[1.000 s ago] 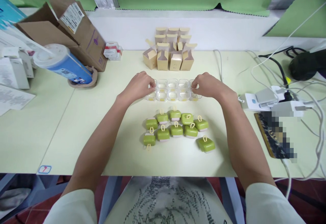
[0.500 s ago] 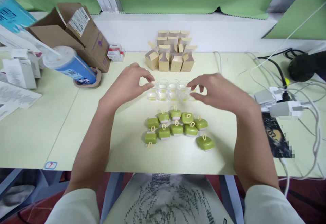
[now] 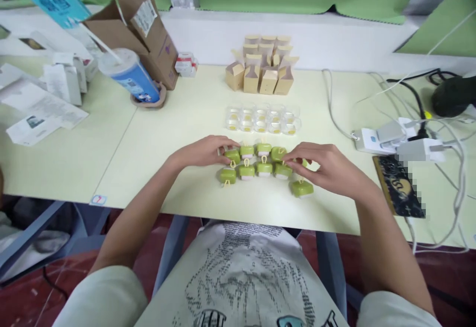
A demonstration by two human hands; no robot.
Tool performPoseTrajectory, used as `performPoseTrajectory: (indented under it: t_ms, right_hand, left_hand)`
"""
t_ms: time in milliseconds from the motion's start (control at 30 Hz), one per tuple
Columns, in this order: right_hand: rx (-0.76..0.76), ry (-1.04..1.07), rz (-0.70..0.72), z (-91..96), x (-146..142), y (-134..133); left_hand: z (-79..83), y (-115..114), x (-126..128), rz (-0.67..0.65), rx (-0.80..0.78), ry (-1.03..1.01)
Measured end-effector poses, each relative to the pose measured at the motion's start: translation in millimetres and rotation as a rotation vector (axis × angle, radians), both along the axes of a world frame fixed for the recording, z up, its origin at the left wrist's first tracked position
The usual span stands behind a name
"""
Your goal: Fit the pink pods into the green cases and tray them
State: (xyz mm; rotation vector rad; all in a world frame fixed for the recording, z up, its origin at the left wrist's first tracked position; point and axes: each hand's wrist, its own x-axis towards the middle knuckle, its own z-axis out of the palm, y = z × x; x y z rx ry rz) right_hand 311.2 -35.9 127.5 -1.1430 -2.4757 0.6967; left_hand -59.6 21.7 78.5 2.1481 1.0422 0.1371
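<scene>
Several small green cases with pale undersides and cream loops stand in two rows on the table. My left hand (image 3: pixel 208 150) is at the left end of the back row, fingers apart around a green case (image 3: pixel 233 157); whether they touch it I cannot tell. My right hand (image 3: pixel 323 164) has thumb and fingertips close together at the loop of a front-row green case (image 3: pixel 282 171), and its fingers partly cover another case behind. One more green case (image 3: pixel 302 189) sits apart, below my right hand. Beyond the rows stand clear plastic cups (image 3: pixel 261 119) with yellow spots inside.
Small open kraft boxes (image 3: pixel 259 79) are grouped near the wall. At left stand a blue cup with a straw (image 3: pixel 136 81), a brown carton (image 3: pixel 148 39) and white papers (image 3: pixel 40 101). Power strip (image 3: pixel 372 141), cables and a dark patterned card (image 3: pixel 399 186) lie at right.
Both hands have moved from the two ends of the clear cups toward me, to the rows of green cases. The camera view has shifted too.
</scene>
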Motion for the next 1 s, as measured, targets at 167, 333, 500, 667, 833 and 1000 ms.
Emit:
performPoseTrajectory:
  t_ms: [167, 333, 500, 667, 833, 1000]
  right_hand:
    - [-0.024, 0.075, -0.133, -1.9, 4, 6]
    - [-0.003, 0.270, -0.071, 11.1, -37, 43]
    - [0.094, 0.337, -0.278, 13.2, -67, 67]
    - [0.265, 0.166, -0.447, 2.2, -63, 72]
    - [0.325, 0.100, -0.369, -17.7, -64, 78]
    - [0.399, 0.002, -0.297, -27.3, -65, 77]
  left_hand:
    - [12.8, 9, -20, 0.119, -0.073, -0.141]
    - [45.7, 34, 19, 0.232, -0.198, -0.578]
    - [63.3, 58, 75, 0.317, -0.178, -0.667]
    - [59.0, 51, 92, 0.449, 0.111, -0.652]
    - [54.5, 41, 99, 0.428, 0.215, -0.551]
    - [51.2, 38, 101, 0.474, 0.285, -0.441]
